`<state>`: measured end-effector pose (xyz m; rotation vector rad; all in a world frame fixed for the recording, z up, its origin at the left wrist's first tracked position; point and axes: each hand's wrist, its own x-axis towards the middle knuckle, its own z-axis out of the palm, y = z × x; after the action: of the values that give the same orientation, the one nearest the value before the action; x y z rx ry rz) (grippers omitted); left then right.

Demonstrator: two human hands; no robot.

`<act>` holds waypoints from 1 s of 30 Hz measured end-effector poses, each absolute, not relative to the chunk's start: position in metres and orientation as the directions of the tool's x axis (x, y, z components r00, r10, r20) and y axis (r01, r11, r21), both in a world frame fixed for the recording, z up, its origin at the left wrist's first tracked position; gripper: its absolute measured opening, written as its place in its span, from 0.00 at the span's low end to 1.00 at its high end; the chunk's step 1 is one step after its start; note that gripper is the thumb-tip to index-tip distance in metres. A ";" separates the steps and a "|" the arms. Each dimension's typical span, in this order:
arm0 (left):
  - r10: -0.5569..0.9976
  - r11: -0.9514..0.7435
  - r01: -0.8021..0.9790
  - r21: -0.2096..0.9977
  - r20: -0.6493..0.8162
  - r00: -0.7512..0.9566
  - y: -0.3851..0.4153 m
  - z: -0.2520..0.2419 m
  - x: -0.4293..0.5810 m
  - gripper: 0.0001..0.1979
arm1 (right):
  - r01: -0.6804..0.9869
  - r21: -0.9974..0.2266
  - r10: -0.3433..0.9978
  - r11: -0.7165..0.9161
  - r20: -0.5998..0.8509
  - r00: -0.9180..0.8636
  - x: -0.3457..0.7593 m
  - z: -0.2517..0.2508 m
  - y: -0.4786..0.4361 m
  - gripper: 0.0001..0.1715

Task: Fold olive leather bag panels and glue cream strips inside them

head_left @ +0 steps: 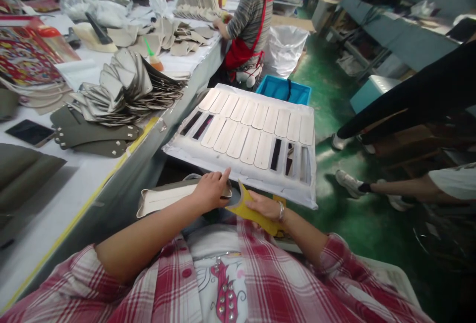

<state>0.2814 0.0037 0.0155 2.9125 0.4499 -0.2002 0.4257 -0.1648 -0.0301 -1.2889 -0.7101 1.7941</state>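
Note:
My left hand (pixel 212 190) lies over the right end of a long cream panel with a dark edge (pixel 163 199), which rests close in front of me. Its index finger is lifted and stretched forward, and its other fingers bend down. My right hand (pixel 265 206) is closed around a curved yellow sheet (pixel 243 209), whose upper end points at my left hand. The fingertips beneath the sheet are partly hidden. Just beyond both hands is a white-covered board (pixel 238 167) bearing rows of cream rounded strips (pixel 253 112), with dark slots at its near corners.
On the left, a long table (pixel 107 162) carries stacked grey-beige pieces (pixel 122 90), dark green strips (pixel 96 132), a phone (pixel 29 132) and a green-tipped bottle (pixel 154 58). A blue crate (pixel 284 90) stands behind the board. A co-worker in a red apron (pixel 245 53) sits beyond; other people's legs show right.

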 end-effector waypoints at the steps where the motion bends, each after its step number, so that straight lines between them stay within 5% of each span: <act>1: 0.284 -0.938 0.303 0.167 -0.127 0.950 0.002 0.014 0.279 0.46 | -0.227 -0.825 0.855 -0.518 -0.491 -0.166 0.428 -0.027 -0.159 0.23; 9: 0.260 -0.959 0.252 0.133 0.049 0.964 -0.005 0.007 0.270 0.43 | 0.134 -0.906 0.892 -0.402 -0.420 -0.164 0.448 -0.012 -0.110 0.16; 17: 0.251 -0.954 0.240 0.179 0.043 0.967 0.002 0.004 0.268 0.42 | 0.065 -0.814 0.753 -0.577 -0.561 -0.344 0.443 -0.010 -0.104 0.24; 26: 0.148 -0.975 0.148 0.167 -0.014 0.989 0.016 0.004 0.262 0.31 | -0.041 -0.804 0.791 -0.593 -0.572 -0.218 0.426 -0.012 -0.106 0.20; 30: 0.141 -0.966 0.146 0.212 -0.041 0.989 0.023 0.003 0.261 0.35 | -0.049 -0.790 0.786 -0.611 -0.598 -0.160 0.420 -0.010 -0.105 0.19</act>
<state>0.2608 0.0228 0.0033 2.9170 0.2128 -0.0371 0.4199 -0.1053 -0.0104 -1.5200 -0.8518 1.8313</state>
